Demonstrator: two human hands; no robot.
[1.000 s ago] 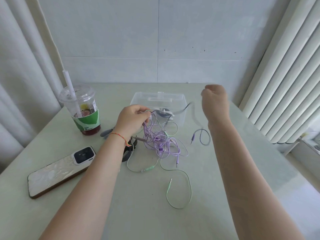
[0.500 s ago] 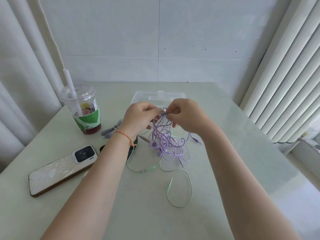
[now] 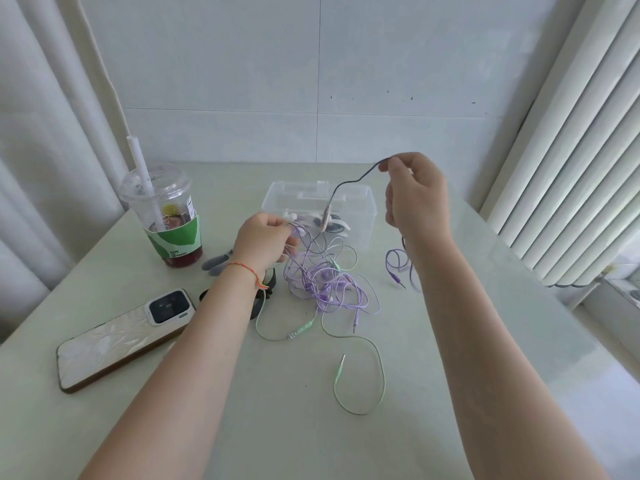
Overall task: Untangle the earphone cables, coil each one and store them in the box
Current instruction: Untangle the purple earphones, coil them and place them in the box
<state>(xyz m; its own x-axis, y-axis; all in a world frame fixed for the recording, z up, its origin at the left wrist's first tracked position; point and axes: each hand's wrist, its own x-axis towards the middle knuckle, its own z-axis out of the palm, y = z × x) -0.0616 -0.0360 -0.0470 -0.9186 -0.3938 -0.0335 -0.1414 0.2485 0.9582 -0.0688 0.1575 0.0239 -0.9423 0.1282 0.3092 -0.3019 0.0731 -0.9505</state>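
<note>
Head view, the only one I have. Left hand (image 3: pixel 265 242) is raised just above the table (image 3: pixel 485 341), fingers curled and pinching the top of the tangled purple cables (image 3: pixel 325 282), which hang from that grip down into a loose heap on the table, in front of the box (image 3: pixel 367 206). Right hand (image 3: pixel 415 195) is lifted higher, to the right of the box; thumb and forefinger are pinched on a dark cable (image 3: pixel 356 178), the other fingers loosely curled. That dark cable runs in a wave from the pinch leftward and down to a small inline piece in front of the box, then into the tangle near the left hand. A further length of dark purple cable with its plug (image 3: pixel 398 271) hangs below the right wrist, its loop at the table; I cannot tell whether it rests there.

I note a green cable (image 3: pixel 379 368) lying flat on the table nearest me, forming an open loop, its plug end pointing away; its other part with an inline control runs up into the purple heap.

Box is clear plastic, open on top, standing at mid-table beyond the tangle. Some white and dark earphone parts show through its wall; I cannot tell them apart.

Left of the hands: a lidded drink cup (image 3: pixel 169 216) with a straw and green sleeve, a phone (image 3: pixel 121 341) lying face down, a dark strap-like item (image 3: pixel 266 285) partly under the left wrist, and a small grey object (image 3: pixel 214 263) beside the cup. A red thread bracelet (image 3: pixel 246 268) sits on the left wrist.
</note>
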